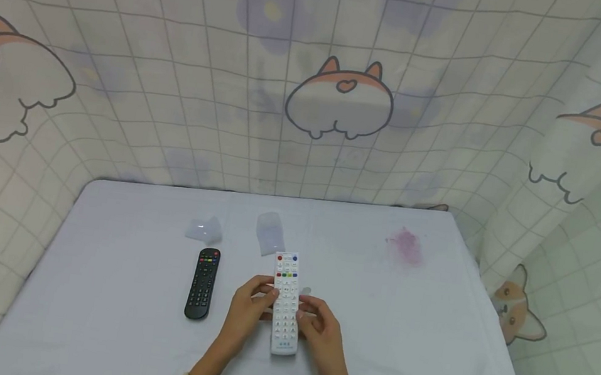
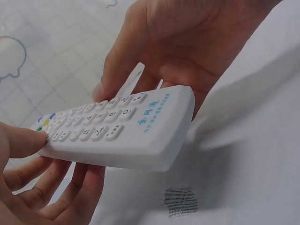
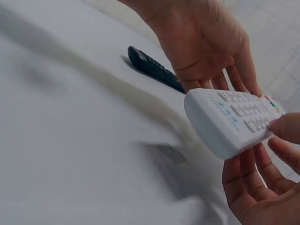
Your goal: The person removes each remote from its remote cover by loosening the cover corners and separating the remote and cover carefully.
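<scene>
A white remote control (image 1: 284, 328) with rows of white keys and a few coloured buttons is held between both hands, face up, over the white cloth. My left hand (image 1: 246, 310) grips its left side, thumb on the key face and fingers beneath. My right hand (image 1: 323, 336) holds the opposite edge; in the right wrist view its thumb (image 3: 287, 127) lies at the keys with the fingers below. Beside the right hand, a thin white piece (image 2: 131, 83) stands out past the remote's edge in the left wrist view. The remote's underside is hidden.
Left of the hands lies a black remote control (image 1: 202, 283). Behind it are a crumpled clear plastic piece (image 1: 206, 229) and a flat clear plastic sleeve (image 1: 270, 233). A pink stain (image 1: 407, 246) marks the white tablecloth (image 1: 430, 331). Patterned curtains (image 1: 220, 101) surround the table.
</scene>
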Motion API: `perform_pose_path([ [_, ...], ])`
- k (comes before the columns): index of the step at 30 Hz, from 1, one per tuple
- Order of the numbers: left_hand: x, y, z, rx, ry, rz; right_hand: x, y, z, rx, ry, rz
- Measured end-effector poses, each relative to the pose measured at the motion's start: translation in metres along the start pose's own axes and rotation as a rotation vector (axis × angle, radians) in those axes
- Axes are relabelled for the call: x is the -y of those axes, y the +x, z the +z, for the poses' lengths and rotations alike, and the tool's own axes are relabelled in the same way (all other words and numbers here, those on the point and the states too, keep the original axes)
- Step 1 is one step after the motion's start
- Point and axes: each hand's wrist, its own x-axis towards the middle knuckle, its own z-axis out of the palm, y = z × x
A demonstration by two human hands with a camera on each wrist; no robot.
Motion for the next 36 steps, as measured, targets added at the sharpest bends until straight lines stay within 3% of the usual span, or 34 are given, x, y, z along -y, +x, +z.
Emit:
perform_pose_path([
  [6,0.002,0.004,0.003,-0.043,0.016,-0.009,0.004,0.004,0.003,-0.016,-0.014,-0.014],
  [17,0.015,0.010,0.010,-0.191,0.098,0.002,-0.007,0.011,0.016,-0.103,-0.132,-0.041],
  [25,0.018,0.014,0.011,-0.261,0.284,0.087,-0.004,0.013,0.025,-0.185,-0.249,-0.062],
  [36,0.016,0.017,0.013,-0.302,0.438,0.123,-0.005,0.018,0.032,-0.242,-0.321,-0.084],
])
